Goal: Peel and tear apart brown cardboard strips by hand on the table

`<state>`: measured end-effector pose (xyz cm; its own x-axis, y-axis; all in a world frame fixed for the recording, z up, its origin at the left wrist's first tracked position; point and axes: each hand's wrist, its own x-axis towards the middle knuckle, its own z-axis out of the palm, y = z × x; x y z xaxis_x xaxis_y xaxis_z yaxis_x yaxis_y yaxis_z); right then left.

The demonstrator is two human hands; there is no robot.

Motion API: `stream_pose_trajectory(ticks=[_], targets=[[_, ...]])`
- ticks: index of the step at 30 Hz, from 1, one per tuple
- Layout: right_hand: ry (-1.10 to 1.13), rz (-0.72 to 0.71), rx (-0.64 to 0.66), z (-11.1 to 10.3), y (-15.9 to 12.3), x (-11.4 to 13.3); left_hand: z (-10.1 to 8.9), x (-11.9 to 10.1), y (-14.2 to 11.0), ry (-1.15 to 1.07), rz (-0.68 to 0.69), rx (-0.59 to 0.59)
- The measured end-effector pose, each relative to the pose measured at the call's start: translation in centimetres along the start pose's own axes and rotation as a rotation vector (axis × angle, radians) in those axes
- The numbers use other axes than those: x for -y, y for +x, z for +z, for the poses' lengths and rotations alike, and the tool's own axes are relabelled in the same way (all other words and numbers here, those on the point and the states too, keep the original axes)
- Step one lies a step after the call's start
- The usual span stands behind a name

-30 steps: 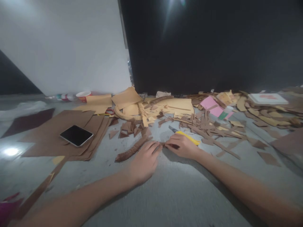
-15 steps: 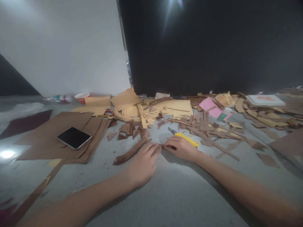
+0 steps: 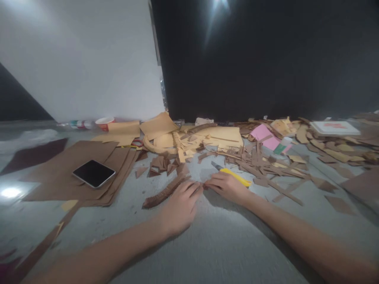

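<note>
My left hand (image 3: 182,205) and my right hand (image 3: 226,187) meet fingertip to fingertip low over the grey table. Both are closed in a pinch on a small brown paper piece (image 3: 203,185), mostly hidden by the fingers. Beside my left hand lies a curved, ridged brown paper strip (image 3: 162,193), its far end near a flat brown scrap (image 3: 182,170). Just behind my right hand rests a yellow-handled utility knife (image 3: 235,176), its grey tip pointing away to the left.
A dark-screened phone or tablet (image 3: 94,173) lies on stacked brown sheets (image 3: 65,157) at left. Brown scraps (image 3: 266,171) spread behind and to the right. Farther back are tan sheets (image 3: 158,125), a red paper cup (image 3: 105,123), pink paper (image 3: 265,137) and a white lidded box (image 3: 335,128).
The view has shifted slightly. My right fingers have closed in more over the small brown piece, and less of it shows. My left hand stays nearly in place.
</note>
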<state>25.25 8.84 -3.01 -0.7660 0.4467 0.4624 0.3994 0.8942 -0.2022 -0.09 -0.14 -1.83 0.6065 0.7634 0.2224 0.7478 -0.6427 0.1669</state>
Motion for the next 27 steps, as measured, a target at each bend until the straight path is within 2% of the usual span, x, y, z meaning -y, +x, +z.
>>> stream_pose_trajectory(ticks=[8, 16, 23, 27], targets=[[0.029, 0.032, 0.047, 0.0, 0.0, 0.0, -0.7, -0.3, 0.2, -0.065, -0.020, 0.005], [0.023, 0.035, 0.050, 0.1, -0.2, -0.1, -0.5, -0.2, 0.1, -0.140, -0.032, -0.016], [0.028, 0.033, 0.046, 0.3, -0.2, -0.1, -1.0, -0.4, 0.2, -0.099, -0.017, -0.004], [0.040, 0.101, 0.010, 0.4, -0.1, 0.2, -1.2, -0.5, 0.3, -0.089, -0.014, -0.004]])
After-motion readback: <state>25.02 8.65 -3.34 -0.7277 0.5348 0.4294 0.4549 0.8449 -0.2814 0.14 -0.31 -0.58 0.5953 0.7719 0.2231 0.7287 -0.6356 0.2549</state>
